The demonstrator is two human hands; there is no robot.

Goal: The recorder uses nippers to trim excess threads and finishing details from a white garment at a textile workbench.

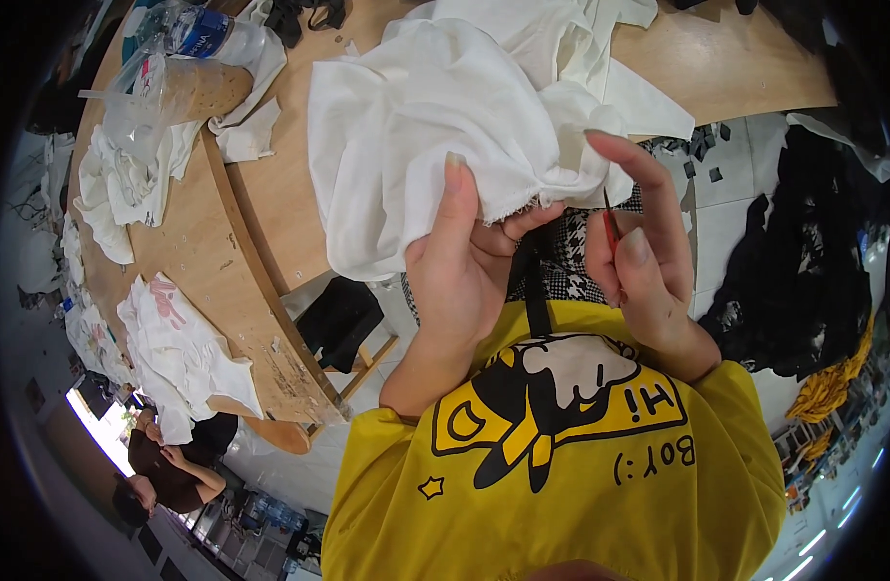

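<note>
A white cloth garment [426, 126] lies bunched over the table edge in front of me, with a frayed raw edge hanging toward my lap. My left hand [464, 232] is closed on that edge, thumb on top and fingers beneath the cloth. Close by on the right, my right hand [644, 232] grips small red-handled thread snips [612, 230], their thin dark tip pointing up beside the cloth. Its index finger is raised and bent away from the handle. The lower part of the snips is hidden in the palm.
More white cloth [648, 102] lies beyond on the wooden table [745, 58]. Left stand a plastic bottle [227, 39] and a clear cup [164, 97] among white scraps. A printed white piece [179, 339] lies nearer. Black cloth [803, 252] heaps at right. Another person [179, 465] works lower left.
</note>
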